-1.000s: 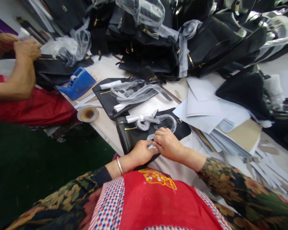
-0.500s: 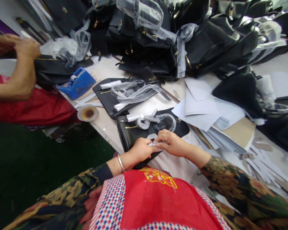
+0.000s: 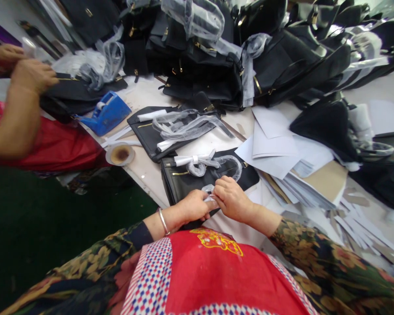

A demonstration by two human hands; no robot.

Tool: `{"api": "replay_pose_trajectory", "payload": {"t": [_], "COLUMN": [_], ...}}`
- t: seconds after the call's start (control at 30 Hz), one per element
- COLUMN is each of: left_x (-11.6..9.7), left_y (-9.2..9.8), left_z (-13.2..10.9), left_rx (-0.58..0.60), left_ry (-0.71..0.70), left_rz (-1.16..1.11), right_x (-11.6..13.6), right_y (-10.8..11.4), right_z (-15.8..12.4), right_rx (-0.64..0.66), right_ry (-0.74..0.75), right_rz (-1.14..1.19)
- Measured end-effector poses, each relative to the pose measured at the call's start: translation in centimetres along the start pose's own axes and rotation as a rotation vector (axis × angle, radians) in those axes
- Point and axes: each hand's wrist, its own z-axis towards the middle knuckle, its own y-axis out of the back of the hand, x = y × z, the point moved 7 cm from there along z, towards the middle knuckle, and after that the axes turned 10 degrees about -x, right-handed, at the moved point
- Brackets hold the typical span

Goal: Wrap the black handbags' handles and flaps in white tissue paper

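A black bag (image 3: 180,186) lies on the table right in front of me, its handle (image 3: 238,168) wrapped in clear plastic and a white-wrapped strap (image 3: 197,162) on top. Over its near edge my left hand (image 3: 195,205) pinches a small whitish wrapped piece (image 3: 209,198). My right hand (image 3: 231,199) meets it from the right, fingers closed on the same piece. What exactly the fingertips grip is partly hidden. Just beyond lies a second black bag (image 3: 147,135) with plastic-wrapped straps.
Black bags (image 3: 203,74) are piled along the back. Papers (image 3: 276,153) and cut strips (image 3: 357,227) lie to the right. On the left are a blue tape dispenser (image 3: 107,113), a tape roll (image 3: 120,154) and a co-worker's hands (image 3: 33,76) near another bag.
My right hand's fingers have curled in more, and its wrist has shifted slightly left. My left hand has hardly moved. The co-worker's hands and arm have moved left.
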Motion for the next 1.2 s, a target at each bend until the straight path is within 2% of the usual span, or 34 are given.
{"api": "replay_pose_trajectory", "payload": {"t": [0.17,0.3,0.43,0.57,0.73,0.87,1.03,1.13,1.2], "left_x": [0.6,0.6,0.9,1.2,0.6,0.1,0.4,0.7,0.9], "left_y": [-0.5,-0.5,-0.5,-0.6,-0.5,-0.6,-0.5,-0.3,0.0], "left_z": [0.2,0.4,0.6,0.8,0.6,0.5,0.9,1.2,1.3], "left_rx": [0.056,0.057,0.071,0.085,0.132,0.174,0.107,0.040,-0.029], "left_ry": [0.068,0.061,0.074,0.115,0.123,0.106,0.045,0.022,0.029], "left_rz": [-0.024,-0.096,-0.171,-0.277,-0.393,-0.507,-0.452,-0.451,-0.433], "right_x": [0.6,0.2,-0.2,0.2,1.0,1.1,0.3,0.1,0.1], "right_y": [0.3,0.7,1.4,1.8,1.8,1.8,2.5,2.9,3.4], "right_z": [-0.8,-0.8,-1.1,-1.5,-1.7,-1.7,-2.1,-2.9,-3.7], "right_rx": [-0.004,-0.010,0.049,0.095,0.037,0.009,-0.151,-0.298,-0.445], "right_ry": [0.057,0.148,0.212,0.251,0.216,0.201,0.111,-0.041,-0.181], "right_rz": [-0.117,0.078,0.221,0.151,-0.001,-0.036,0.012,0.003,-0.034]}}
